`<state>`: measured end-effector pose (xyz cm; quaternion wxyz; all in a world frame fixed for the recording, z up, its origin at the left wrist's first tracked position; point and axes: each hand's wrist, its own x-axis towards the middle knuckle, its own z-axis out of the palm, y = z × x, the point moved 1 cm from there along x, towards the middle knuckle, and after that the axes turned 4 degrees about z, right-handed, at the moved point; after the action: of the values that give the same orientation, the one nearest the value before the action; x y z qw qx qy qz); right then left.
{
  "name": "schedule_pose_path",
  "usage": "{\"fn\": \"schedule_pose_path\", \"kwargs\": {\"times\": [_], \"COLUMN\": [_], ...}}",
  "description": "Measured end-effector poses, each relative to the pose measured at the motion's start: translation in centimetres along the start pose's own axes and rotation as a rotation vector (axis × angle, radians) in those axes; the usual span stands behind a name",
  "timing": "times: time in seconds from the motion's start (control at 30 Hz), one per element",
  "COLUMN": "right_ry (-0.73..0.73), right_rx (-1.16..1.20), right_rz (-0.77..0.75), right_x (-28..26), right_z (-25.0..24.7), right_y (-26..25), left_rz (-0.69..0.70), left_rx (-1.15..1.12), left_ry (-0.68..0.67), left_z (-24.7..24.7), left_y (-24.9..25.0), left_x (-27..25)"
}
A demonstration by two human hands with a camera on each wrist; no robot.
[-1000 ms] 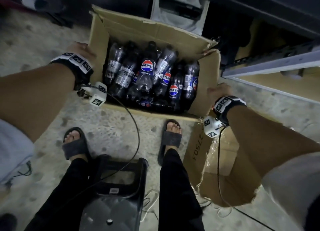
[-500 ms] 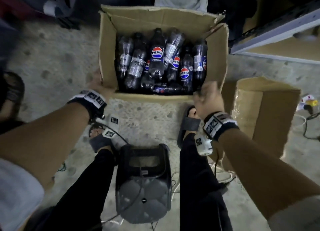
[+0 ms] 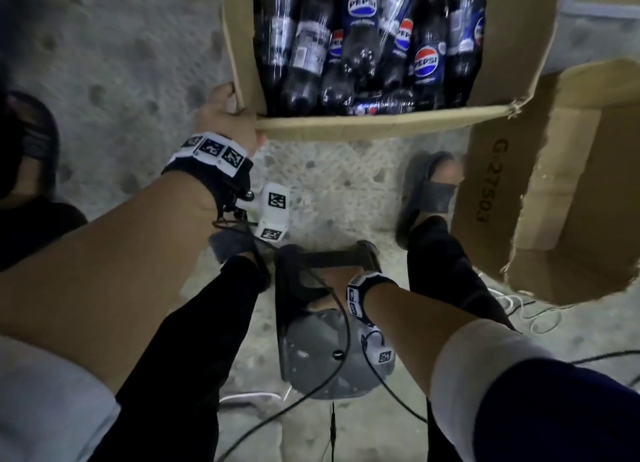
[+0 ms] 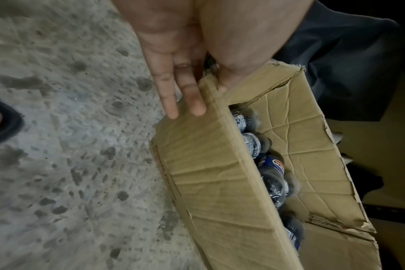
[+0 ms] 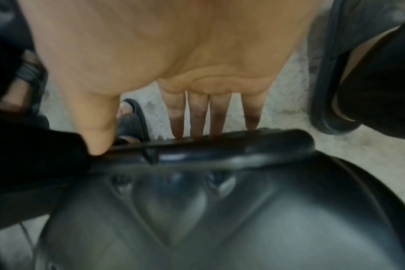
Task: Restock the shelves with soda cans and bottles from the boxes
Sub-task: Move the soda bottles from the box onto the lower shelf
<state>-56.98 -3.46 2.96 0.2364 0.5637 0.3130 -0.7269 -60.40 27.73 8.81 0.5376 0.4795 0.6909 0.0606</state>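
Head view | box (image 3: 374, 127) holds Pepsi bottles (image 3: 362, 28) | left hand (image 3: 225, 120) grips box corner

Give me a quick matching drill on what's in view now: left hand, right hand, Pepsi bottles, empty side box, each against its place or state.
1. left hand
2. right hand
3. Pepsi bottles
4. empty cardboard box

a. lying on its side, right of the feet
b. packed in the open cardboard box
c. gripping that box's near corner
d. fingers on the black plastic stool

Pairs: 1-c, 2-d, 3-b, 4-a
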Motion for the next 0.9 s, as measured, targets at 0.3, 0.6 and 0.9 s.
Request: {"fn": "schedule_pose_path", "kwargs": {"times": [0.3, 0.6, 0.9], "right_ry": [0.022, 0.235, 0.407], "right_rx": [0.127, 0.042, -0.158], "right_rz": [-0.129, -0.154, -0.182], "right_x": [-2.4, -4.7, -5.8], "right_z": [-0.7, -10.4, -16.1], "right_y": [0.5, 0.7, 2.2], "left_rz": [0.106, 0.038, -0.02], "left_rx": [0.067, 0.109, 0.283], "left_ry": [0.004, 0.038, 0.073], "left_z": [-0.4, 0.0, 0.8], "left_y": [0.0, 1.1, 1.5], "left_x": [-0.3, -0.6, -0.3]}}
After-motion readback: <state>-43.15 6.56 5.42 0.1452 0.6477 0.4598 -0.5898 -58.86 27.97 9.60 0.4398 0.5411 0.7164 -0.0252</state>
